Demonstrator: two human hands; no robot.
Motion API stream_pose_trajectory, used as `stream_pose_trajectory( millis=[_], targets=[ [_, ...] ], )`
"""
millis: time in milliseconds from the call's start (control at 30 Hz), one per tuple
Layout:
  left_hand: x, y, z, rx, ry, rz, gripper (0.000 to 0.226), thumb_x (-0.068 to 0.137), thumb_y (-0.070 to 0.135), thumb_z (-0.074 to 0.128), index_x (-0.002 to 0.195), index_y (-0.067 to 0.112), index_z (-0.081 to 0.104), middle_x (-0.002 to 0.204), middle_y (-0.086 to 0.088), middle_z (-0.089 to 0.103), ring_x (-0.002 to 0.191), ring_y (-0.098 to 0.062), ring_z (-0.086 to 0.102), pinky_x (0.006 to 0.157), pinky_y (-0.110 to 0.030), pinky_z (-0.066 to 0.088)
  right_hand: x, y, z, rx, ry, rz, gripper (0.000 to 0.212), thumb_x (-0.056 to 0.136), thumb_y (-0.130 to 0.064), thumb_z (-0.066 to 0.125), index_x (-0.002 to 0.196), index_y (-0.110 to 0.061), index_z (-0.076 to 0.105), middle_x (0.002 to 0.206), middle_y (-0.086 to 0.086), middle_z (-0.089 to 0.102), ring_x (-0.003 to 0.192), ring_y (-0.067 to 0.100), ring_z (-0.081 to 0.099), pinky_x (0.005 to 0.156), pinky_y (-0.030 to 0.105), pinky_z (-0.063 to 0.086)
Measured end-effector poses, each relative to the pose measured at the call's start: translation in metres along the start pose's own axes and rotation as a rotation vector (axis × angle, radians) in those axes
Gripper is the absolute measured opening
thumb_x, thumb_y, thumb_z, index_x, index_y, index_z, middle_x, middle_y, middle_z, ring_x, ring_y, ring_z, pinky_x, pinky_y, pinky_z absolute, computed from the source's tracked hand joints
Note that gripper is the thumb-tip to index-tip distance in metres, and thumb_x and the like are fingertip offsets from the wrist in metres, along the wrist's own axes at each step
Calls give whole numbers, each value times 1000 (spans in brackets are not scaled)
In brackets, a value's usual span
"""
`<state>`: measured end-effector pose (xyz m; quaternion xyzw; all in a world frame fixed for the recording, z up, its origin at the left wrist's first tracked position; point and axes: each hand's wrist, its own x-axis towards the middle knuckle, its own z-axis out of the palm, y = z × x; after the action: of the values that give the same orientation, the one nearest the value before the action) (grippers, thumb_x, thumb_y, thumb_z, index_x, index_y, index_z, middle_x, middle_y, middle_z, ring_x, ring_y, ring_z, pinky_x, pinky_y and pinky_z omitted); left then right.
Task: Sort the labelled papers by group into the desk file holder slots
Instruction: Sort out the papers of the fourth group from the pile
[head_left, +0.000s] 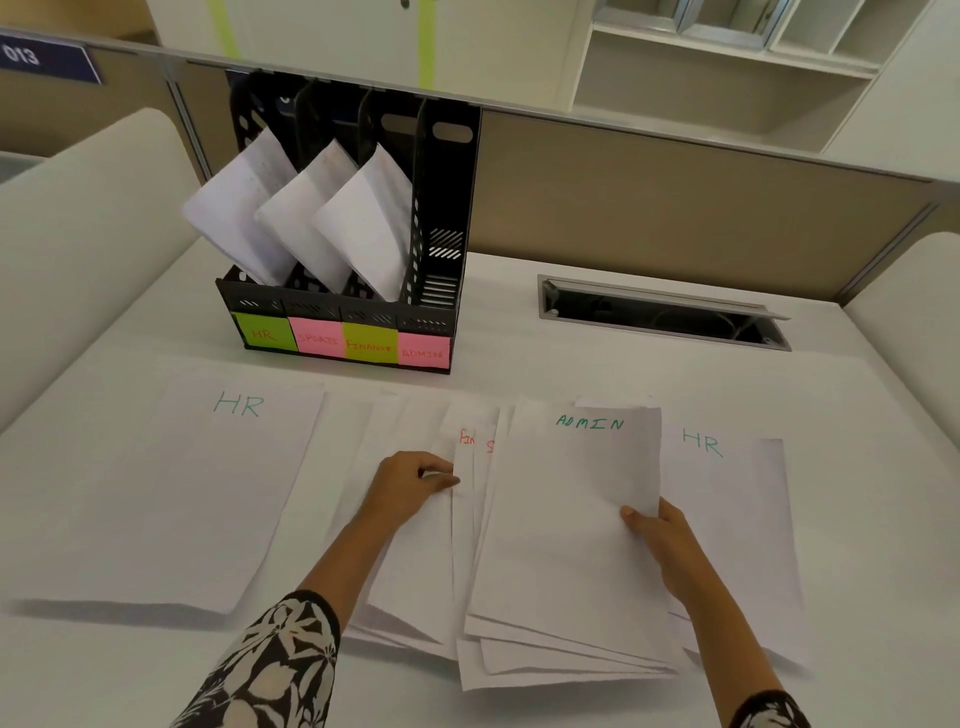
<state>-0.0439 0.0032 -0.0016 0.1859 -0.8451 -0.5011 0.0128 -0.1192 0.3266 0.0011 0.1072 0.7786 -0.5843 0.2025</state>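
ADMIN sheet (571, 519) lengthwise, heading toward file holder (441, 218)

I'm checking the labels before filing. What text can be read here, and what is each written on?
"HR": green sticky note on the black plastic file holder
"SPORTS": pink sticky note
"FINANCE": yellow-green sticky note
"ADMIN": second pink sticky note
"HR": white sheet far left
"ADMIN": top sheet, held by the right hand
"HR": white sheet far right
"013": blue sign
Red lettering by the left hand: mostly covered, unreadable.
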Motion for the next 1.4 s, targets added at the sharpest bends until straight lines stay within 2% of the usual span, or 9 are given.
stream_pose_trajectory(
  millis=[133, 333, 533, 767, 900, 1067, 1200, 1300, 1400],
  targets=[
    [-4, -13, -29, 35, 119, -9, 24, 77, 18, 76, 100, 12, 72, 96, -4, 70, 85, -12, 59, 75, -12, 42, 6, 1, -14, -53, 48, 9, 31, 91, -16, 56, 122, -13, 54, 104, 7, 65, 92, 28, 62, 77, 41, 51],
    [-7, -20, -47, 57, 209, -100, 57, 81, 16, 72, 130, 15, 45, 100, -14, 62, 88, -29, 59, 81, -34, 48, 11, 1, -18, -86, 70, 10, 35, 91, -16, 57, 125, -10, 54, 108, 11, 64, 91, 29, 61, 79, 41, 50],
    [-6, -17, -59, 98, 396, 25, 19, 87, 12, 65, 100, -2, 64, 95, -17, 68, 90, -34, 63, 75, -33, 47, 10, -3, -8, -127, 89, -21, 35, 91, -17, 57, 126, -11, 54, 101, 5, 62, 86, 22, 59, 74, 35, 47],
    [3, 0, -132, 51, 644, 41, 18, 92, 16, 56, 92, -1, 64, 84, -15, 62, 75, -23, 53, 69, -29, 37, 1, -8, 2, -220, 117, -61, 35, 92, -18, 54, 125, -8, 54, 112, 14, 63, 99, 35, 59, 90, 49, 50],
    [4, 12, -144, 22, 601, 30, 22, 91, 22, 58, 82, 2, 60, 80, -13, 60, 74, -27, 52, 67, -32, 37, -3, -14, 13, -238, 119, -81, 32, 91, -20, 55, 121, -10, 57, 107, 12, 65, 95, 33, 61, 87, 46, 51],
    [-6, 32, -85, 4, 415, 82, 17, 90, 19, 60, 86, 3, 65, 80, -13, 63, 75, -25, 55, 67, -33, 40, -12, -27, 27, -53, -18, -87, 26, 88, -22, 60, 113, -16, 61, 98, 4, 71, 88, 28, 68, 77, 43, 57],
    [-18, 34, -31, 7, 276, 88, 25, 91, 21, 59, 73, 6, 48, 69, -9, 51, 68, -24, 48, 60, -31, 35, -21, -35, 34, 75, -132, -40, 22, 84, -28, 67, 105, -19, 66, 94, 4, 76, 81, 24, 73, 62, 33, 58],
    [-28, 34, -3, -64, 160, 76, 14, 94, 18, 53, 95, 12, 42, 80, -2, 54, 79, -28, 56, 61, -26, 37, -25, -34, 36, 179, -161, 6, 33, 84, -44, 63, 104, -19, 68, 93, 6, 76, 81, 25, 73, 61, 35, 59],
    [-35, 36, 11, -127, 74, 73, 42, 91, 14, 57, 126, 16, 33, 112, 0, 53, 103, -15, 52, 84, -23, 39, -26, -30, 34, 305, -172, 103, 47, 81, -64, 54, 107, -26, 64, 99, 5, 75, 93, 30, 70, 73, 44, 59]
  ],
)
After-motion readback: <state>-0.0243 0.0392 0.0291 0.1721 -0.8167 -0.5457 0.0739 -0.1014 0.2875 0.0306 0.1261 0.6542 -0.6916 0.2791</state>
